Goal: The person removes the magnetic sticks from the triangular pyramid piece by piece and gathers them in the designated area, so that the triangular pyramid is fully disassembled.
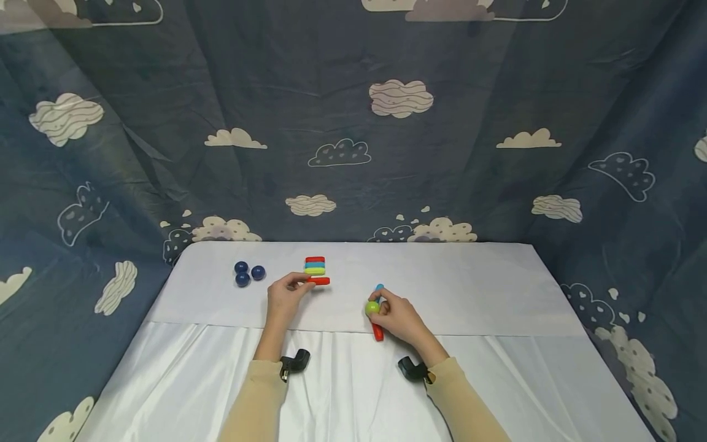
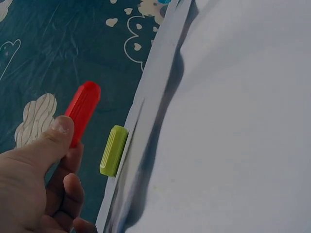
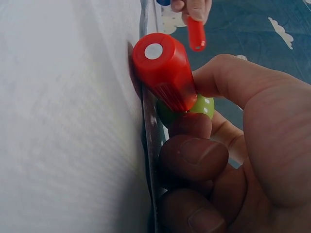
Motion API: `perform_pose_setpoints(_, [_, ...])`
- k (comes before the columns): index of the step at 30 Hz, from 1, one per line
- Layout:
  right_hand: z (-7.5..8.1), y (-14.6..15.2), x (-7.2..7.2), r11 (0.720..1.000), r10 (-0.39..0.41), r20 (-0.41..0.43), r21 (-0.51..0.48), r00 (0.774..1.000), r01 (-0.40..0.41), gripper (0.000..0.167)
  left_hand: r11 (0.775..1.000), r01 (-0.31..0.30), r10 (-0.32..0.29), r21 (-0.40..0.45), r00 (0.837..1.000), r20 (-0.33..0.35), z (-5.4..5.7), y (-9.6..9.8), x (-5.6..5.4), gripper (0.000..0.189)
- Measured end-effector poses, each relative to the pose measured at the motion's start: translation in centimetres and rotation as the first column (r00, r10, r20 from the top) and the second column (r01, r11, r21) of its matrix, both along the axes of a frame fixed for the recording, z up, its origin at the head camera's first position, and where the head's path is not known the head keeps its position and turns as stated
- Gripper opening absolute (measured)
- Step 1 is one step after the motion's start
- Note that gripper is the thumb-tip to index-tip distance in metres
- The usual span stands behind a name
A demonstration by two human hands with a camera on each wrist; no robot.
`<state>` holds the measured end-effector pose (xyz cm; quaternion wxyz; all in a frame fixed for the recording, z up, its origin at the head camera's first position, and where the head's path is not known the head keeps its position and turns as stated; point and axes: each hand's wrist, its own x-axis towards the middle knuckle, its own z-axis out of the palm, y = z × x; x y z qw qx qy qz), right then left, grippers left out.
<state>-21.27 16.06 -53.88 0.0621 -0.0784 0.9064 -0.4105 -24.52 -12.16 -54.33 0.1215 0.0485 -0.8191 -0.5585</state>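
My left hand (image 1: 283, 302) pinches a red magnetic building stick (image 1: 321, 281) between thumb and fingers; the left wrist view shows this stick (image 2: 85, 108) tilted, one end free. Right of it, my right hand (image 1: 404, 318) grips a lime-green ball (image 1: 372, 308). From that ball a red stick (image 1: 378, 332) points toward me and a blue stick (image 1: 378, 286) points away. A round silvery tip shows on the red stick (image 3: 167, 68) in the right wrist view, where fingers partly hide the ball (image 3: 206, 104).
Just beyond my left hand lie a red stick (image 1: 315, 259), a blue stick (image 1: 315, 265) and a yellow-green stick (image 1: 315, 271) in a row. Three dark blue balls (image 1: 242, 279) sit farther left. White cloth covers the table (image 1: 469, 276); a dark cloud-patterned curtain (image 1: 342, 184) hangs behind it.
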Motion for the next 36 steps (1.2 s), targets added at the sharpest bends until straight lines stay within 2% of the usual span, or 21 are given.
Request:
perform_pose_setpoints(6, [0.2,0.0,0.0,1.000,-0.002,0.004,0.010,1.000,0.002,0.029,0.996,-0.052,0.054,-0.073,0.998,0.029,-0.2,-0.3,-0.7,0.020])
perform_pose_setpoints(11, [0.0,0.0,0.0,1.000,-0.008,0.010,0.017,1.000,0.008,0.029,0.994,-0.054,0.059,-0.098,0.997,0.042,-0.5,-0.4,-0.8,0.020])
perform_pose_setpoints(18, [0.0,0.0,-0.1,1.000,-0.009,0.004,0.017,1.000,0.009,0.029,0.989,-0.062,0.065,-0.133,0.998,0.017,-0.8,-0.3,-1.3,0.018])
perform_pose_setpoints(36, [0.1,-0.1,0.2,1.000,-0.002,-0.004,0.015,1.000,0.002,0.028,0.984,-0.107,0.114,-0.142,0.992,0.047,-0.8,0.2,-1.6,0.017])
